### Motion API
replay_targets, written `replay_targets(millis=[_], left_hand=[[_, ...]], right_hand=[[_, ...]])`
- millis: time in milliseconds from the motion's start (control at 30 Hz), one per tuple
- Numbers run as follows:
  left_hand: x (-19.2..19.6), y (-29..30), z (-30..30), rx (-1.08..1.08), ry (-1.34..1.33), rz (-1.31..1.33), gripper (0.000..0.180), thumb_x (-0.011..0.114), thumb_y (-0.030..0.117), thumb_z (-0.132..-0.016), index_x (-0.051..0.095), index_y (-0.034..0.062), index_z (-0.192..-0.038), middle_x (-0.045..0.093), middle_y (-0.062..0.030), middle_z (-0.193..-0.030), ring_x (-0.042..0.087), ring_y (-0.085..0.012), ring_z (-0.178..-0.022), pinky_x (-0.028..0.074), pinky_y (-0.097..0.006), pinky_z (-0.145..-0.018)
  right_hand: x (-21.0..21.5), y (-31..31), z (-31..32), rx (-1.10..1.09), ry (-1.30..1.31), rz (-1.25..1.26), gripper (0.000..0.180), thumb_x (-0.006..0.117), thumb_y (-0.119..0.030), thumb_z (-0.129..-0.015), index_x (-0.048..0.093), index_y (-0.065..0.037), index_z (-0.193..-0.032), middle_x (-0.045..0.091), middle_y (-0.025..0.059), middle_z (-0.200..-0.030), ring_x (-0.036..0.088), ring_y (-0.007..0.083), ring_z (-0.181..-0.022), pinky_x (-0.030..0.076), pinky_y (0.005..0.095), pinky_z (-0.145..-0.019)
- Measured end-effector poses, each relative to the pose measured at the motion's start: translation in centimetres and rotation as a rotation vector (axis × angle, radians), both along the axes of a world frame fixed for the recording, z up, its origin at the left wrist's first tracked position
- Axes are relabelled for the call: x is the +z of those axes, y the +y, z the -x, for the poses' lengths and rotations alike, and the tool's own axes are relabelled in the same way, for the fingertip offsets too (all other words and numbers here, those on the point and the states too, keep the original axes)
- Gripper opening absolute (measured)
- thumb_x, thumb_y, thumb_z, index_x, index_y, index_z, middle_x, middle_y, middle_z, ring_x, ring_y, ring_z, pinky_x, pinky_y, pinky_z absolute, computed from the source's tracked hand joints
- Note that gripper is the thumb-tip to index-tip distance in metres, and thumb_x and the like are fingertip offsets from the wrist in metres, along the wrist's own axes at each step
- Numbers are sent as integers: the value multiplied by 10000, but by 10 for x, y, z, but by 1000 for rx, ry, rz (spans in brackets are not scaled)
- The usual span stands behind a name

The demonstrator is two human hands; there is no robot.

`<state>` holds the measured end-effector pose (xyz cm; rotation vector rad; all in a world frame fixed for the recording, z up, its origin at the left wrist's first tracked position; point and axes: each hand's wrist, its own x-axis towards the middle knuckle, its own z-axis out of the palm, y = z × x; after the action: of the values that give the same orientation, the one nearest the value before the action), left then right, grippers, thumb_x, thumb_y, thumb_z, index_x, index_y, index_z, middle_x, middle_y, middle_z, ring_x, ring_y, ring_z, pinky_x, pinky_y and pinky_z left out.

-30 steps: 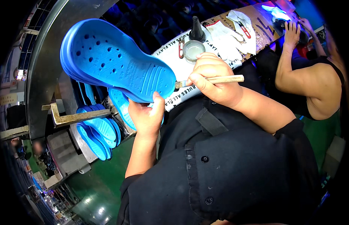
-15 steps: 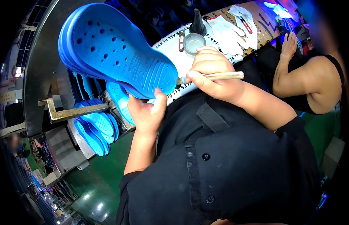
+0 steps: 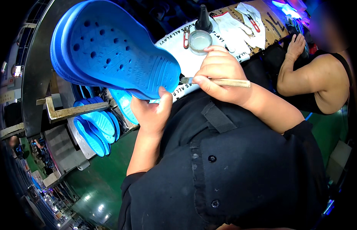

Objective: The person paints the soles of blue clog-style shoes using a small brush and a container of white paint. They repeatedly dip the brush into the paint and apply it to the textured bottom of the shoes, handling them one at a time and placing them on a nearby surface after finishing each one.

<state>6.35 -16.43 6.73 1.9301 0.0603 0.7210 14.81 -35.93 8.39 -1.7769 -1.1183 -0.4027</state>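
Observation:
My left hand [image 3: 149, 115] is closed on the narrow heel end of a stack of blue clog soles [image 3: 117, 57], its thumb on the top face. The soles tilt up toward the far left, and the uppermost one has several round holes in its wide toe part. In my right hand [image 3: 220, 74] is a paintbrush [image 3: 234, 82] with a pale handle, gripped between thumb and fingers. Its dark bristles are at the rim of the heel; whether they touch it I cannot tell. Just beyond this hand is a round glass dish [image 3: 195, 50] with clear contents.
A black cone-shaped bottle [image 3: 203, 23], red thread snips [image 3: 186, 40] and white gloves [image 3: 230, 30] lie on the covered bench. More blue soles [image 3: 96, 122] sit at left below an L-shaped metal bar [image 3: 80, 112]. At right is a co-worker's hand [image 3: 295, 46].
The sole stack has shifted slightly to the left and up, with its toe end nearer the view. The brush remains by the heel rim, and both hands keep their hold.

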Motion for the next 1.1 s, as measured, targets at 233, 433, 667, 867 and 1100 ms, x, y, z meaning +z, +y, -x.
replay_targets(millis=[233,433,667,867,1100], left_hand=[[-1,-3,-2,-1,-97,-73,201,639,-9,-677,575,-22,-868,638,-111,-754,620,-197,-646,485,-294,-636],[-2,1,-4,-16,-176,-183,195,639,-12,-666,580,-18,-852,635,-106,-756,617,-201,-620,481,-293,-597],[-4,5,4,-79,-60,-250,284,623,-45,-735,543,-49,-1007,633,-113,-903,618,-162,-797,480,-268,-767],[-6,5,1,-84,-156,-291,287,629,-40,-738,544,-52,-1011,634,-124,-912,628,-176,-829,485,-265,-768],[6,10,-11,26,-192,-187,214,630,-26,-673,606,-28,-885,634,-123,-858,620,-229,-721,483,-318,-688]], right_hand=[[1,3,0,-2,34,-45,182,671,-154,-776,623,-50,-634,577,51,-589,543,222,-578,415,335,-679],[1,3,4,23,25,-17,172,672,-150,-773,629,-59,-633,577,57,-589,544,227,-571,415,340,-695],[0,3,2,-19,83,-21,184,677,-196,-784,648,-67,-657,578,37,-593,549,208,-589,419,350,-741],[7,1,9,-47,-91,119,158,694,-224,-757,664,-98,-668,576,8,-618,559,174,-646,401,368,-875],[17,-21,3,-79,-49,57,146,633,-167,-793,649,-71,-684,572,28,-623,543,195,-624,408,370,-825]])
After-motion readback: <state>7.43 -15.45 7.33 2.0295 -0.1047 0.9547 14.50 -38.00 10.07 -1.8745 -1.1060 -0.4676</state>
